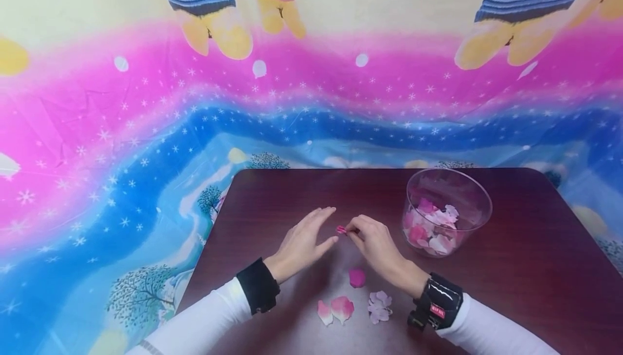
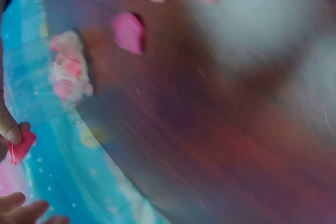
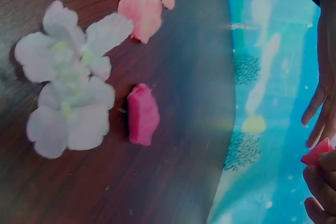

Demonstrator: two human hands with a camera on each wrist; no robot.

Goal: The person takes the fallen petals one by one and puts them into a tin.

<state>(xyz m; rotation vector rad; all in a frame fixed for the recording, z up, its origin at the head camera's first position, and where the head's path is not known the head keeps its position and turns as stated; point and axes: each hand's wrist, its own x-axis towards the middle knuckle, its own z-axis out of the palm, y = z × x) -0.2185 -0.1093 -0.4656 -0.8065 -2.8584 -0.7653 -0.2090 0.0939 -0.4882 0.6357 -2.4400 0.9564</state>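
Between thumb and fingertips my right hand (image 1: pixel 377 241) pinches a small red-pink petal (image 1: pixel 342 230), held above the table. My left hand (image 1: pixel 300 242) is spread close to its left, fingers straight and thumb apart, holding nothing. Below the hands lies a magenta petal (image 1: pixel 357 277) on the table. Two pink-and-white petals (image 1: pixel 342 308) rest nearer the front edge, beside a pale lilac flower cluster (image 1: pixel 379 307). In the right wrist view the lilac flowers (image 3: pixel 71 119) show several rounded petals with yellowish centres.
A clear round bowl (image 1: pixel 479 219) stands to the right of my right hand, partly filled with pink, white and magenta petals (image 1: pixel 430 228). The dark reddish-brown table (image 1: pixel 530 268) ends at a patterned cloth backdrop (image 1: pixel 311 84) with pink and blue bands.
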